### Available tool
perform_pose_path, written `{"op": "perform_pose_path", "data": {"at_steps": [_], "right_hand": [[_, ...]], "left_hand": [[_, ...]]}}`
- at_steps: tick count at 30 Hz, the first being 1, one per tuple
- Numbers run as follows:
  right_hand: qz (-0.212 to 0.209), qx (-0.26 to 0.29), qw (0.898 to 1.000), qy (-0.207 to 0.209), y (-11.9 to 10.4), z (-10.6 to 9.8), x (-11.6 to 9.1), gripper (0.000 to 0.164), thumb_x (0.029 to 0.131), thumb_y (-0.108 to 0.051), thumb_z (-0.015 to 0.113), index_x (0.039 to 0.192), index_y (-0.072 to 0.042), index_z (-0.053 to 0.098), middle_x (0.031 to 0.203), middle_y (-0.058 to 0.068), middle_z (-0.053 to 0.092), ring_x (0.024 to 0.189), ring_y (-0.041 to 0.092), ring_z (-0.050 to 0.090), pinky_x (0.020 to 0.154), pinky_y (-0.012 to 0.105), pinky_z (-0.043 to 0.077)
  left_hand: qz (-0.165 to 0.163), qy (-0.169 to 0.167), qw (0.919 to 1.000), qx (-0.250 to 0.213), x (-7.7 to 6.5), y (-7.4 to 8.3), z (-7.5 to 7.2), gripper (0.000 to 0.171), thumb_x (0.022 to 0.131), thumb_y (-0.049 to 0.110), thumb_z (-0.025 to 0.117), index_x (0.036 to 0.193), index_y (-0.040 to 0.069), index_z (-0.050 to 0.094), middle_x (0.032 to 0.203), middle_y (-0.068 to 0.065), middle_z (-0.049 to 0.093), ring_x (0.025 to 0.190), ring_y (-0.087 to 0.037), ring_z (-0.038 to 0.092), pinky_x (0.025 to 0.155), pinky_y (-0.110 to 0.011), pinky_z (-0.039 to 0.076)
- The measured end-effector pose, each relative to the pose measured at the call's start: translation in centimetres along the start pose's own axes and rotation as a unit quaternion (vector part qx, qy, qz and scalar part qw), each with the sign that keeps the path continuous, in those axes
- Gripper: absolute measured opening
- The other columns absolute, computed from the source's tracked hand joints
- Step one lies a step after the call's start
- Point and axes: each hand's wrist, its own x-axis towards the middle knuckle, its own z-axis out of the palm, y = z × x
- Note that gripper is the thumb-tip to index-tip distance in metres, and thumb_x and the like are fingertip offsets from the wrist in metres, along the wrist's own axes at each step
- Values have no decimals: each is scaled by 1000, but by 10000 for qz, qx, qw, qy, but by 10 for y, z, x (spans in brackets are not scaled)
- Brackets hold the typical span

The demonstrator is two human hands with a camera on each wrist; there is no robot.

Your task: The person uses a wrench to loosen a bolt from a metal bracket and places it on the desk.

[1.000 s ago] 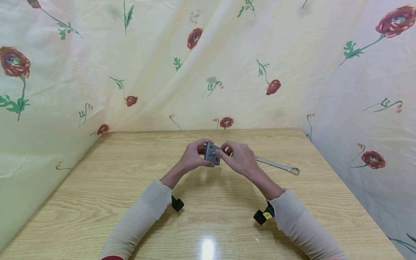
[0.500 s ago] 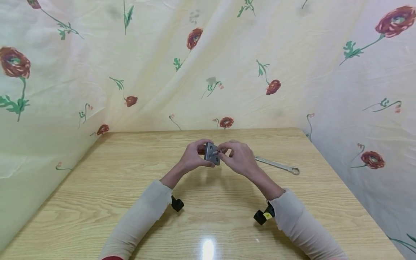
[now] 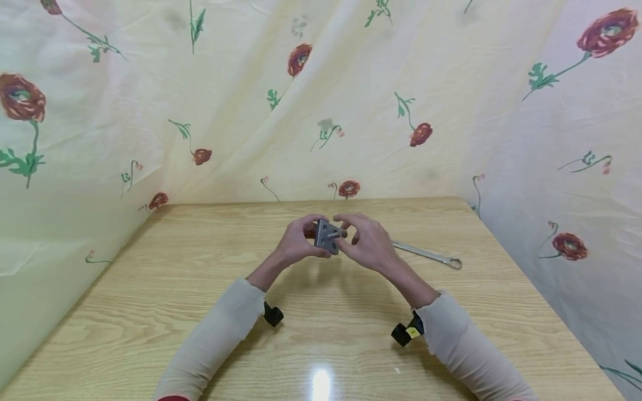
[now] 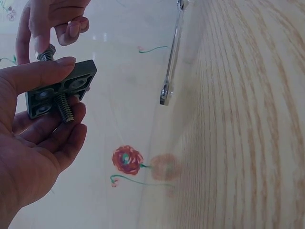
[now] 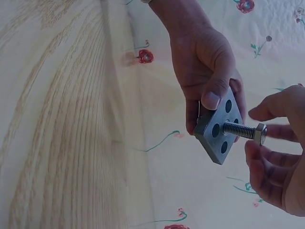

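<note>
In the head view my left hand (image 3: 295, 243) grips a square grey metal plate (image 3: 325, 243) by its edges, above the table's far half. Several round holes show in the plate (image 5: 220, 151) in the right wrist view. Through its middle runs a hex bolt (image 5: 240, 130), its head standing well off the face. The left wrist view shows the bolt's threaded end (image 4: 65, 110) coming out of the recessed back. Around the bolt head, the fingers of my right hand (image 3: 372, 243) are spread loosely; one fingertip is at or very near the head. They do not pinch it.
A combination wrench (image 3: 426, 254) lies on the wood-grain table (image 3: 321, 306), right of and behind my right hand. Flower-printed cloth (image 3: 241, 111) hangs behind and on both sides of the table. Black devices (image 3: 401, 335) are strapped at both wrists.
My right fingers have moved from pinching the bolt to spreading apart round its head, so more of the bolt shows. The left hand and plate stay nearly in place.
</note>
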Motion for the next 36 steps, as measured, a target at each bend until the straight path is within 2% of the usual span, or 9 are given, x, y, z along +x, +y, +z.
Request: {"op": "perform_pose_path", "data": {"at_steps": [3, 7, 12, 22, 29, 32, 36], "right_hand": [[308, -20, 9995, -41, 0, 0, 0, 34, 90, -27, 73, 118, -8, 69, 94, 11, 75, 63, 13, 64, 55, 26, 48], [487, -25, 9988, -66, -1, 0, 0, 23, 92, -29, 70, 103, -9, 73, 83, 8, 75, 65, 14, 64, 53, 26, 45], [335, -32, 9994, -53, -1, 0, 0, 16, 93, -24, 69, 101, -11, 74, 83, 6, 75, 61, 12, 60, 53, 25, 46], [98, -5, 9999, 78, -3, -1, -1, 15, 86, -13, 75, 100, -9, 78, 93, 9, 74, 59, 11, 60, 54, 25, 46], [-130, 17, 9998, 128, -3, 0, 0, 13, 82, -2, 73, 92, -8, 78, 96, 9, 72, 56, 7, 55, 52, 23, 44], [-185, 31, 9997, 130, -3, 1, 0, 17, 81, -1, 72, 96, -7, 78, 100, 11, 73, 55, 7, 55, 52, 23, 44], [-57, -8, 10000, 72, -2, 0, 0, 31, 83, -11, 75, 113, -7, 73, 105, 13, 72, 57, 9, 59, 53, 25, 47]], "left_hand": [[-2, -12, 10000, 26, 0, 1, 0, 68, 68, 1, 88, 130, 5, 60, 110, -21, 73, 93, -22, 69, 97, -52, 54], [-4, -18, 10000, 22, -1, 2, 0, 69, 67, 1, 88, 130, 6, 60, 108, -20, 72, 92, -20, 68, 97, -51, 54], [-2, -20, 10000, 15, -1, 2, 0, 69, 67, 2, 89, 130, 6, 60, 107, -20, 72, 90, -19, 68, 96, -50, 54], [-28, -42, 10000, 43, 1, 0, 0, 67, 68, 3, 88, 129, 7, 60, 108, -20, 73, 91, -19, 68, 96, -47, 55], [-55, -48, 10000, 57, 0, 1, 0, 68, 68, 2, 88, 130, 7, 59, 109, -20, 72, 92, -19, 68, 96, -45, 55], [-27, -44, 10000, 49, 0, 1, 0, 68, 68, 2, 88, 130, 5, 59, 108, -21, 72, 92, -20, 68, 96, -46, 55], [-19, -6, 10000, 88, 0, 1, 0, 68, 68, 1, 88, 129, 4, 59, 108, -20, 73, 91, -20, 69, 94, -43, 56]]}}
